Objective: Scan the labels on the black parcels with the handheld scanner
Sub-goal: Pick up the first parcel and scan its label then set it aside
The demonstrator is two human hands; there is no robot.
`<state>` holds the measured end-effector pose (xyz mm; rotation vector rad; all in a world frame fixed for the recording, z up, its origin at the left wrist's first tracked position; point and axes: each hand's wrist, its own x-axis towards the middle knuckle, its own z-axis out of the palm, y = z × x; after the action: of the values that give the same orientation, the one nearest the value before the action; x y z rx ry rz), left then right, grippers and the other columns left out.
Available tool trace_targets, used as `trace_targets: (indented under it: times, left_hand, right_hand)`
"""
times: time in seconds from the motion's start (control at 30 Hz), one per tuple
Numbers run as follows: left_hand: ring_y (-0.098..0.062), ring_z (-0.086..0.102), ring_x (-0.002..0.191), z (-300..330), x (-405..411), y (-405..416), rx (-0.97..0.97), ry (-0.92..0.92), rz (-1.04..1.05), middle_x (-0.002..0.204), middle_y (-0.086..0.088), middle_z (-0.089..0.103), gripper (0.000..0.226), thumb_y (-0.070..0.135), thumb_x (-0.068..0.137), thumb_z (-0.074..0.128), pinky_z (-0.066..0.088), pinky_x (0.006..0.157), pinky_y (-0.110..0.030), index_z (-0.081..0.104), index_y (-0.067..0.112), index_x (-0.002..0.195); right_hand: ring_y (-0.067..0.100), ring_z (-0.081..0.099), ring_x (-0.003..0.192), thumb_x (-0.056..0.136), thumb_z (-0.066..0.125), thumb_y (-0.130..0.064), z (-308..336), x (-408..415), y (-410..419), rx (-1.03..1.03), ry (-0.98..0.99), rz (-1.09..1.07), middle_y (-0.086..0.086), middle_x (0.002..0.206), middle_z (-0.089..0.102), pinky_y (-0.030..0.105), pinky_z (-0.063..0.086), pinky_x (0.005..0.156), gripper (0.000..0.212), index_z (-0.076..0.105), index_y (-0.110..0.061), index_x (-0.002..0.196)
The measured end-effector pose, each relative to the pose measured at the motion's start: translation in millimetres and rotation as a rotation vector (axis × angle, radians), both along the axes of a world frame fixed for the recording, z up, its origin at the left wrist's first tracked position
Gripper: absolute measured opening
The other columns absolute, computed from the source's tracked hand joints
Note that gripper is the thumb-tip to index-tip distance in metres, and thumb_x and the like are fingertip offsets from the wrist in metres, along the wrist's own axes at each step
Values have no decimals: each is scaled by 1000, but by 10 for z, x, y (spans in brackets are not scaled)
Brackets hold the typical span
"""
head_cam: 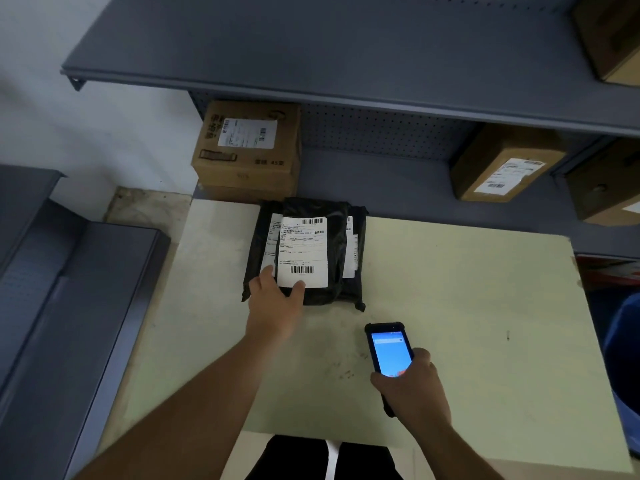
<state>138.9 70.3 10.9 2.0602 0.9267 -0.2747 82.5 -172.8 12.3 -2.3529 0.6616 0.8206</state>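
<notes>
A stack of black parcels (311,251) lies at the far edge of the pale table (450,306), just in front of the grey shelf unit. The top parcel (334,244) faces up with a white label (303,251) on it, barcodes near the label's top and bottom; edges of other labels show on the parcels underneath, to the left and right of it. The left hand (275,299) rests on the near left corner of the stack, fingers apart, thumb tip on the bottom edge of the top label and forefinger along its left side; whether it grips the parcel or only presses on it cannot be told. The scanner (389,353), a black handheld with a lit blue screen, sits nearer the body and to the right of the stack, well apart from it, screen up. The right hand (412,386) is closed around its lower end. On the lower shelf (381,181) behind the stack stand a cardboard box (246,150) at left and another box (505,164) at right, both labelled.
</notes>
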Motion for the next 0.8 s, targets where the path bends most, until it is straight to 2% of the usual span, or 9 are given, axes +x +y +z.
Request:
trace_targets:
  times: [0.07,0.2,0.33,0.47,0.8]
  left_hand:
    - [-32,56,132,-64,64,2,-58,19,37,159,-9,37,78,46,96,63,49,106,-49,30,17,161]
    - [-31,62,122,-171,184,30,-264,38,235,148,-9,54,80,48,84,70,55,103,-48,43,13,151]
    - [-28,63,118,-252,267,4,-316,38,337,143,-8,58,82,41,78,82,53,88,-39,47,13,147]
    - [-27,64,113,-282,346,-35,-368,58,429,139,-6,59,95,40,61,91,50,84,-38,50,14,143]
    - [-30,69,111,-339,396,-58,-348,87,489,128,-8,73,67,25,75,91,53,87,-36,63,8,134]
  right_hand:
    - [22,76,63,64,75,-37,14,11,-3,17,1,-1,1,101,65,39,65,63,61,44,-24,116]
    - [17,74,54,66,75,-36,48,35,9,33,3,4,2,100,68,38,64,60,59,41,-29,114]
    - [15,73,49,66,75,-36,76,55,12,24,2,4,0,100,67,41,66,64,58,43,-28,113]
    - [17,74,53,66,75,-36,99,63,6,30,6,0,0,101,66,38,63,60,59,44,-27,116]
    - [20,75,63,62,72,-39,116,59,-15,24,43,-4,2,98,70,30,52,52,63,41,-29,116]
